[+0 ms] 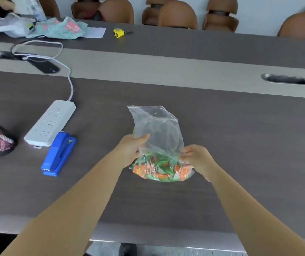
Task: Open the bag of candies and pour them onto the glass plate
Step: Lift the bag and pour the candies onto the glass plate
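Two hands: left hand (133, 147) and right hand (197, 157) each pinched a side of the clear zip-top plastic bag (157, 130), mid-height.
Bag position: upright over the dark wood-grain table (240, 145), zip end up; whether sealed, couldn't tell.
Contents: orange and green wrapped candies (161, 168), all settled at the bottom.
Glass plate: not in view.
Step advice: move grips up to the zip lips, pull apart evenly, keep candies low.
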`<state>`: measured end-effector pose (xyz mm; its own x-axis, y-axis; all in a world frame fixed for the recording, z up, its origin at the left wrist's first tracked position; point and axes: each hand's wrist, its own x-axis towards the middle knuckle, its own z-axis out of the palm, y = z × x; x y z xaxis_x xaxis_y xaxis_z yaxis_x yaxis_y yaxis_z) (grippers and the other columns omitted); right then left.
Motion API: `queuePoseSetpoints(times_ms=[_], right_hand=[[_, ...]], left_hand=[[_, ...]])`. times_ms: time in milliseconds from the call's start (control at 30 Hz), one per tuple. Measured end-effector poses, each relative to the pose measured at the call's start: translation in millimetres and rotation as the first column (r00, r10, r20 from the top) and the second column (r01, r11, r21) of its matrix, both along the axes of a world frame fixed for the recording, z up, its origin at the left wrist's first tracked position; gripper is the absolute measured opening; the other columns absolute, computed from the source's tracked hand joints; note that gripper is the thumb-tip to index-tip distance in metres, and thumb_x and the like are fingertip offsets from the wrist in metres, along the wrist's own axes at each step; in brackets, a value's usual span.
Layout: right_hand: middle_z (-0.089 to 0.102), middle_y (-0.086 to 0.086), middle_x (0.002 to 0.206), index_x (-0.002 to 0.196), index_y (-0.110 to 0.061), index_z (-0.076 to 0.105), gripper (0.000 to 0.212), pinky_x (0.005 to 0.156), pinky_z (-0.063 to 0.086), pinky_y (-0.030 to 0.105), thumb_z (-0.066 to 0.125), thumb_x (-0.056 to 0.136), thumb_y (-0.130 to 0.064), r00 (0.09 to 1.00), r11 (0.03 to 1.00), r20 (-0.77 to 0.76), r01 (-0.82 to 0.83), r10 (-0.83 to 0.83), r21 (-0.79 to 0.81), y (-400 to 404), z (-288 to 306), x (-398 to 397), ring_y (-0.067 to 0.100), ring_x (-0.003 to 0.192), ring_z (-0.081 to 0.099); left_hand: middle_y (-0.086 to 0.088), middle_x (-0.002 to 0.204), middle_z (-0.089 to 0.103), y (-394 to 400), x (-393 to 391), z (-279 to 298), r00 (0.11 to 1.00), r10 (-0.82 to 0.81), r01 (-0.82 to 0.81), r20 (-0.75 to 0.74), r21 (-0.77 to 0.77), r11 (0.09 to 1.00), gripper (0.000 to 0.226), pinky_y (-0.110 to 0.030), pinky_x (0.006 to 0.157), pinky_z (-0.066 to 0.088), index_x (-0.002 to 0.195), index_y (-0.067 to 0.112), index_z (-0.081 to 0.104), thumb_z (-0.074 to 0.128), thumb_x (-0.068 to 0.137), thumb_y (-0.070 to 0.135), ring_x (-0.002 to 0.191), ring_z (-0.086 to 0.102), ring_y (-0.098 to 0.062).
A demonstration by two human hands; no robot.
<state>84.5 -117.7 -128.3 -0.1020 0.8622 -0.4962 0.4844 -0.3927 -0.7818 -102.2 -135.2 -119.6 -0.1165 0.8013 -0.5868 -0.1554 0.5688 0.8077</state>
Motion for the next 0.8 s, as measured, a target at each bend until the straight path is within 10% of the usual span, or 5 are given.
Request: queuePoseSetpoints(times_ms=[333,600,733,800], right_hand=[[0.059,0.005,0.118,0.124,-0.008,0.049,0.057,0.089,0.043,0.032,0.071,0.071,-0.013,0.986,0.993,0.118,-0.121,0.12,-0.006,-25.4,-25.9,12.1,0.023,0.107,0.055],[0.064,0.008,0.108,0.111,-0.007,0.058,0.063,0.076,0.044,0.034,0.072,0.062,-0.044,0.976,0.995,0.196,-0.102,0.098,0.01,-35.3,-31.9,9.4,0.025,0.101,0.057],[0.057,0.004,0.082,0.09,-0.004,0.05,0.023,0.061,0.042,0.019,0.063,0.08,-0.02,0.993,0.995,0.079,-0.089,0.091,-0.038,-39.5,-20.8,9.4,0.007,0.067,0.048],[0.06,0.012,0.089,0.077,-0.007,0.051,0.014,0.078,0.052,0.022,0.057,0.084,-0.017,0.997,0.993,0.002,-0.072,0.072,-0.098,-40.3,-13.7,10.1,0.014,0.078,0.055]], left_hand=[[-0.003,0.14,0.046,-41.9,-5.7,-41.2,0.923,-0.261,0.243,-0.281,-0.099,0.965,0.072,-0.027,0.091,0.032,0.137,0.014,0.038,0.073,0.074,0.019,0.118,0.047,-0.018],[-0.007,0.107,0.07,-53.5,-5.2,-57.1,0.891,-0.226,0.206,-0.393,-0.094,0.974,0.046,-0.033,0.093,0.047,0.102,0.008,0.067,0.076,0.061,0.027,0.102,0.065,-0.025],[-0.004,0.099,0.067,-56.8,-4.4,-51.8,0.926,-0.176,0.157,-0.334,-0.085,0.984,0.026,-0.024,0.077,0.045,0.097,0.008,0.063,0.07,0.076,0.021,0.091,0.06,-0.017],[-0.008,0.117,0.066,-56.7,-3.2,-45.9,0.972,-0.134,0.112,-0.193,-0.124,0.986,0.042,-0.032,0.085,0.05,0.116,0.005,0.059,0.067,0.079,0.024,0.1,0.062,-0.02]])
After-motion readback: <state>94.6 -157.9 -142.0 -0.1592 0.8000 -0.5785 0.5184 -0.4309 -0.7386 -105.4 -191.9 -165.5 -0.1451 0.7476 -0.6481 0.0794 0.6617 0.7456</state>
